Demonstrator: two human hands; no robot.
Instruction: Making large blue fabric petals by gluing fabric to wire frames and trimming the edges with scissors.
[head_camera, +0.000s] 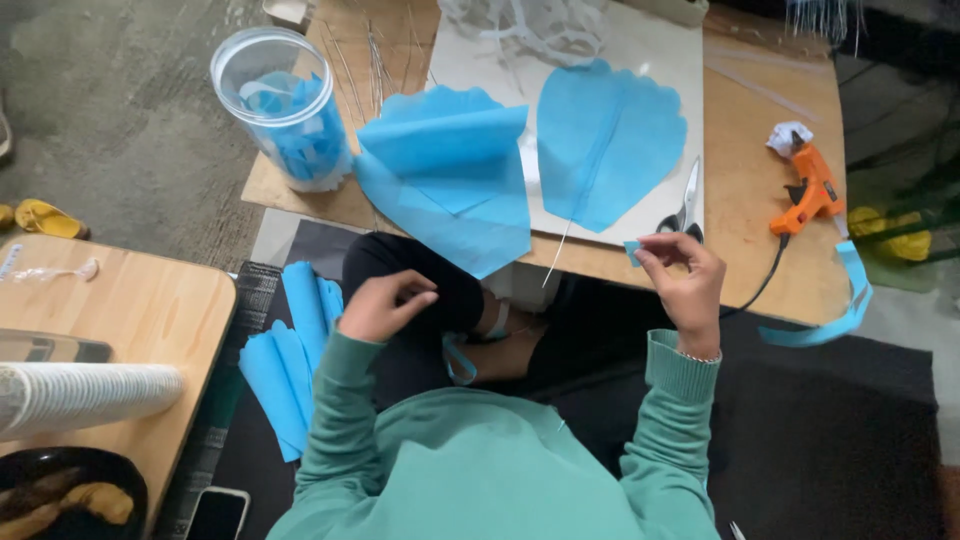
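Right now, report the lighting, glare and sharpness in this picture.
Head view: soft, even light and faint shadows; mild glare on the clear plastic jar of blue scraps; the flat blue paper petal and orange glue gun are sharp; both hands, left and right, show hardly any blur.

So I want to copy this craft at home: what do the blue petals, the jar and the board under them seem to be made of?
The blue petals look like thin matte tissue or crepe paper: they fold softly and show fine ribbing. The jar seems to be clear glossy plastic, though it could be glass; the blue scraps inside show through. The board looks like plain brown cardboard or thin ply, flat and dull.
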